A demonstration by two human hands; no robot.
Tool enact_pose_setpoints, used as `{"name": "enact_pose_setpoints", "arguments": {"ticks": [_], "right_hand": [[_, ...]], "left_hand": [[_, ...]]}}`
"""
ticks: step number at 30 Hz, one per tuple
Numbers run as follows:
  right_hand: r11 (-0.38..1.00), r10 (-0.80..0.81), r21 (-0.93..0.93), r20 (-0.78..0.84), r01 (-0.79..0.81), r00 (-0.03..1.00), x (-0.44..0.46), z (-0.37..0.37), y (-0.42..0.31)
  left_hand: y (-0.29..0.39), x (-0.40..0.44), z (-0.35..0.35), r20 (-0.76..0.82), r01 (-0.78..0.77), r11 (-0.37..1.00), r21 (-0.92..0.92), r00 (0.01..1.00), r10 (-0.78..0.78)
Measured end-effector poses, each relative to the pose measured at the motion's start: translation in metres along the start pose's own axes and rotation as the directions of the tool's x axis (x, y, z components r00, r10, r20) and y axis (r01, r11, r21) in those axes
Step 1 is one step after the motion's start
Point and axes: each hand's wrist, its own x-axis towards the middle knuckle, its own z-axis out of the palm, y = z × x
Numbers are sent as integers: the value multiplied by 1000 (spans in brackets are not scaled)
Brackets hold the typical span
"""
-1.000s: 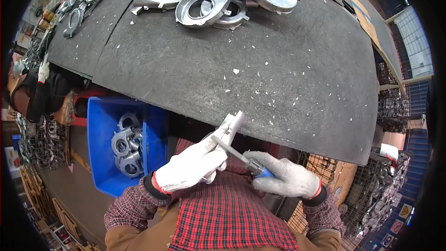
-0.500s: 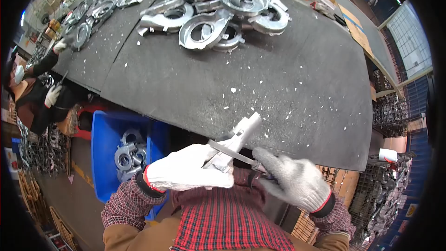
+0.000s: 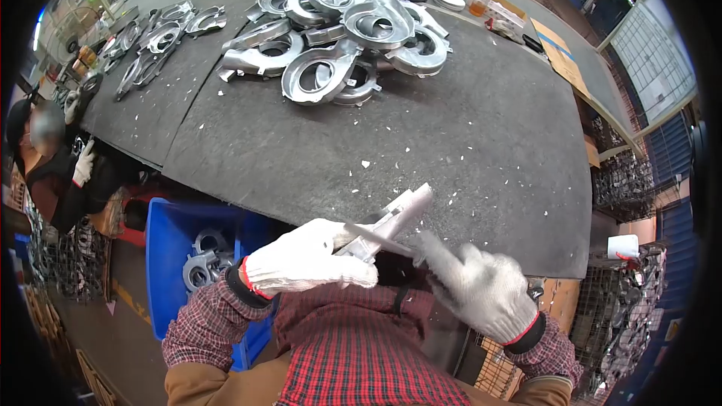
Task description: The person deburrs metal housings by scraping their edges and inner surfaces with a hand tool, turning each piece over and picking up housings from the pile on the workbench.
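My left hand (image 3: pixel 304 259), in a white knit glove, grips a silvery cast-metal housing (image 3: pixel 406 210) by its near end. The casting is tilted, with its far end pointing up and right above the table edge. In a greyer glove, my right hand (image 3: pixel 489 293) is closed around the handle end of a flat metal file (image 3: pixel 380 240). The blade lies across the casting close to my left fingers; whether it touches is hard to tell. The handle is hidden by my right fingers, which are a little blurred.
A pile of similar castings (image 3: pixel 346 30) lies on the dark table (image 3: pixel 481 143), scattered with pale flakes. A blue bin (image 3: pixel 158 271) with castings stands at lower left. At far left a co-worker's gloved hand (image 3: pixel 83 164) shows. Wire cages (image 3: pixel 620 316) of parts stand right.
The view has tipped up, bringing buckets behind the pile into sight. My right hand and the file have shifted slightly against the casting, which stays in my left hand.
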Motion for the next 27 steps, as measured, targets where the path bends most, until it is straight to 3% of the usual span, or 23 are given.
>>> {"name": "enact_pose_setpoints", "arguments": {"ticks": [2, 6, 8, 9, 10, 12, 13, 14, 15, 16, 17, 18, 19, 20, 21, 22, 23, 27], "right_hand": [[997, -70, 22, -68, 72, 995, -2, 2, -1], [1000, -16, -25, -38, 15, 999, 1, -2, 9], [981, -124, 154, 8, 121, 992, -1, 2, 9], [948, -84, 315, 131, 39, 988, 0, -5, 11], [948, -78, 317, 134, 32, 988, 3, -4, 20], [588, -218, 795, 332, -148, 918, 10, 7, 44], [573, -289, 811, 336, -120, 896, 13, 13, 52], [575, -293, 810, 339, -119, 894, 14, 18, 55], [557, -304, 828, 275, -65, 912, 14, 23, 57], [539, -316, 842, 207, -4, 926, 15, 25, 57], [542, -326, 840, 201, 8, 924, 17, 22, 53], [661, -241, 750, 236, -19, 941, 16, 17, 47], [763, -148, 644, 257, -55, 955, 16, 15, 42], [766, -151, 641, 252, -48, 956, 16, 18, 38], [822, -125, 569, 148, 19, 981, 16, 23, 34], [871, -107, 485, 35, 77, 994, 18, 25, 31], [897, -97, 434, 22, 78, 995, 21, 25, 28], [910, -43, 409, -51, 60, 998, 23, 33, 21]], "left_hand": [[-6, 3, 1, 23, -132, 984, -117, 991, 135], [-13, 11, -8, 135, -224, 960, -166, 959, 248], [-14, 12, -11, 146, -221, 972, -77, 962, 230], [-13, 11, -9, 106, -198, 967, -159, 971, 216], [-12, 12, -7, 69, -176, 954, -242, 978, 198], [-15, 18, -5, 43, -152, 933, -328, 984, 175], [-18, 24, -8, -14, -399, 917, 16, 917, 399], [-21, 26, -8, 8, -566, 741, 361, 796, 605], [-19, 24, -5, -2, -572, 613, 545, 731, 683], [-14, 20, -3, -10, -568, 612, 550, 729, 685], [-9, 17, 0, -70, -460, 622, 633, 767, 638], [-6, 15, 0, -133, -344, 623, 702, 796, 590], [-14, 16, 0, -157, -351, 562, 749, 730, 665], [-17, 20, 2, -160, -350, 559, 752, 726, 669], [-19, 26, 7, -293, -439, 810, 388, 775, 560], [-18, 29, 9, -357, -457, 888, -53, 839, 410], [-13, 28, 7, -377, -343, 939, 33, 866, 329], [0, 31, 17, -454, -400, 914, -66, 828, 329]]}}
